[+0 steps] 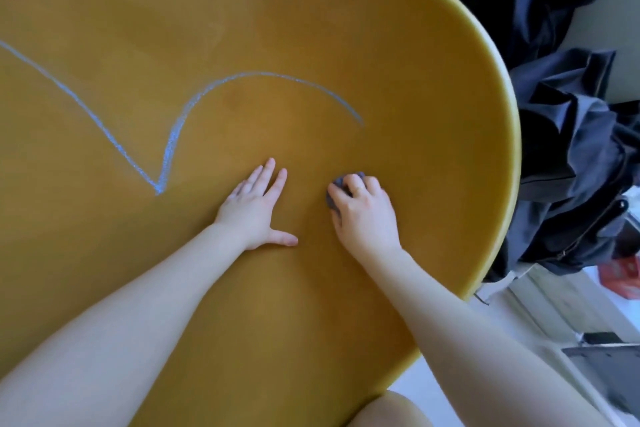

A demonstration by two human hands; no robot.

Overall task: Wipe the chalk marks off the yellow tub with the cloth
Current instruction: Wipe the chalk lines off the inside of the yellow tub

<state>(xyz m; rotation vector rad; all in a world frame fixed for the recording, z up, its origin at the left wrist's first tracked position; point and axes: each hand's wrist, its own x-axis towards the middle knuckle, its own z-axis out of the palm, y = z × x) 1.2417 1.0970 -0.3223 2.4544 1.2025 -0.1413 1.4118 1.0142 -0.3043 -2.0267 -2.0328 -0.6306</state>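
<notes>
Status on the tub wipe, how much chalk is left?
Done: nothing clearly; the yellow plastic tub is bare around the hands, but that proves no wiping. In hand: the right hand grips a bunched grey cloth against the tub, and the left hand rests flat beside it. Left: the whole pale blue chalk line, a V running into an arc, looks intact, and the cloth is short of it.

I read the yellow tub [242,10] as smooth plastic with a matt to satin finish and a rounded rim. The chalk marks [166,149] look powdery and grainy, pale blue-white. The cloth [337,184] appears soft, grey, matt fabric. The dark garments [568,149] show creased woven fabric with slight sheen.
</notes>
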